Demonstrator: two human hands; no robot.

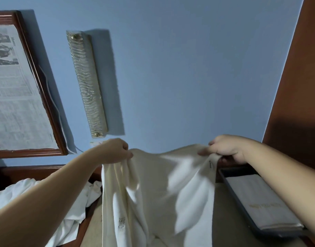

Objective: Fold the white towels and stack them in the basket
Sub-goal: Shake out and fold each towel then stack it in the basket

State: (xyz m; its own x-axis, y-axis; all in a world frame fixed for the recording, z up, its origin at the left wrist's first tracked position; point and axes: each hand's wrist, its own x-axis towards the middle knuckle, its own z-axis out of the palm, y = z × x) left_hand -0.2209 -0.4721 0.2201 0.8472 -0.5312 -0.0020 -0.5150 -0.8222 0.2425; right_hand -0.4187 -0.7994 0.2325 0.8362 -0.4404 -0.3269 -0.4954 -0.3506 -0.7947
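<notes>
We have the towel [153, 189] held up in the air between both hands, hanging over the beige surface [222, 220] in front of us. Left hand [115, 150] has its fingers curled around a bunched top corner; right hand [224, 148] pinches the other top corner between thumb and fingers.

Risks: the top edge sags between the hands, so the cloth is not taut and we could fold it crooked. The left side is gathered into a rope-like bunch, meaning that corner may not be the true corner and the halves could end up uneven. The right pinch looks shallow, so a shake could pull the corner free. The lower end drags near the surface and could catch on it.

Orientation: top edge runs left to right between the hands, and the long axis hangs downward toward us. The lower hem is out of view, so the length is probably greater than the width, but we cannot confirm.

The basket [242, 207] sits to the right, under the right forearm, with a folded towel [260, 202] already inside. A white heap [76, 198] lies at left.
</notes>
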